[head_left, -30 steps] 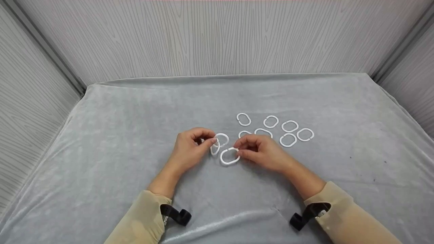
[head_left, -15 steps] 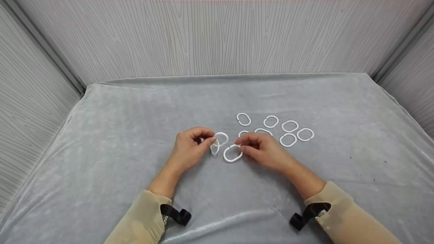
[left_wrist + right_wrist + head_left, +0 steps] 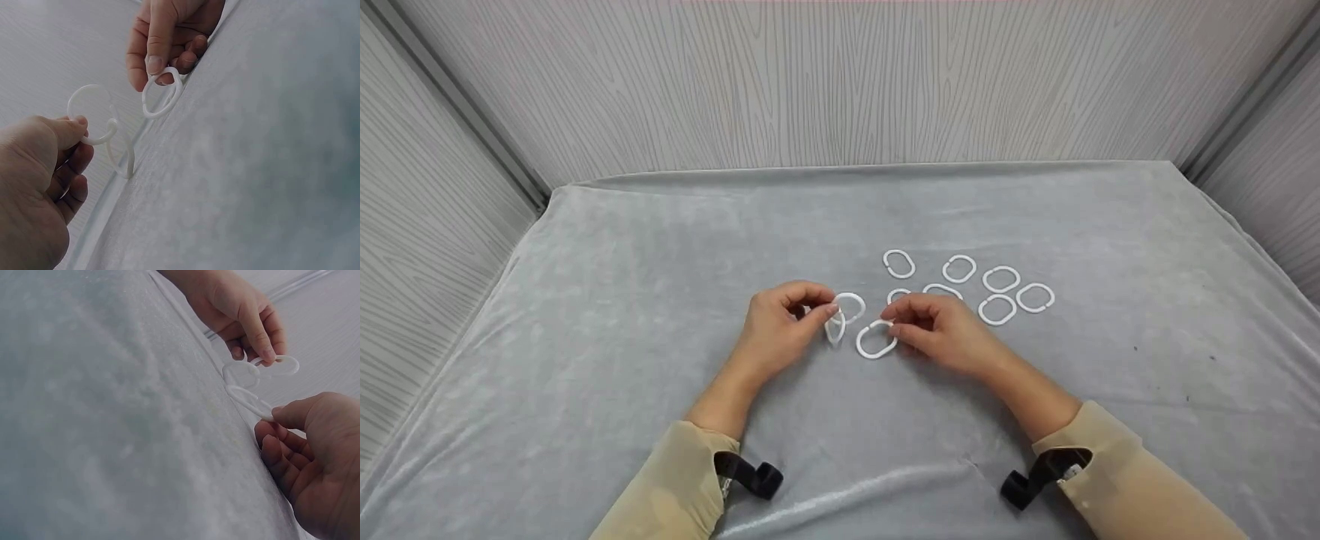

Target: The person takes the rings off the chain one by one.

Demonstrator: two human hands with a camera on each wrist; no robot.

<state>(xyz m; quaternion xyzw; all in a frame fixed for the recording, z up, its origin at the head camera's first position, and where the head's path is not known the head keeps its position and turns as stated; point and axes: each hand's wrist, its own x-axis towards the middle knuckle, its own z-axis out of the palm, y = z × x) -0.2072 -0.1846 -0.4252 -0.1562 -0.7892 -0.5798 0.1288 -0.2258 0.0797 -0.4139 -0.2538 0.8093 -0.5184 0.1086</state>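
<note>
My left hand [image 3: 782,326] pinches a white oval curtain ring [image 3: 85,87] between thumb and forefinger. A second white curtain ring [image 3: 131,160] is linked through it and hangs down beside the fingers. To the right, my right hand [image 3: 952,330] pinches a single curtain ring [image 3: 876,356] by one side, thumb and forefinger on its edge. A small gap shows at the top of this ring. It is apart from the linked pair in the head view. Both hands are just above the grey cloth [image 3: 810,420].
Several loose white curtain rings lie behind and right of my right hand, among them a far ring [image 3: 913,268] and a near ring [image 3: 996,324]. Two of them are partly hidden by the right hand. A patterned panel [image 3: 840,82] stands behind the table.
My right hand has shifted slightly away and to the right with its ring, which has tilted a little and is farther from the linked pair. The left hand has barely moved.
</note>
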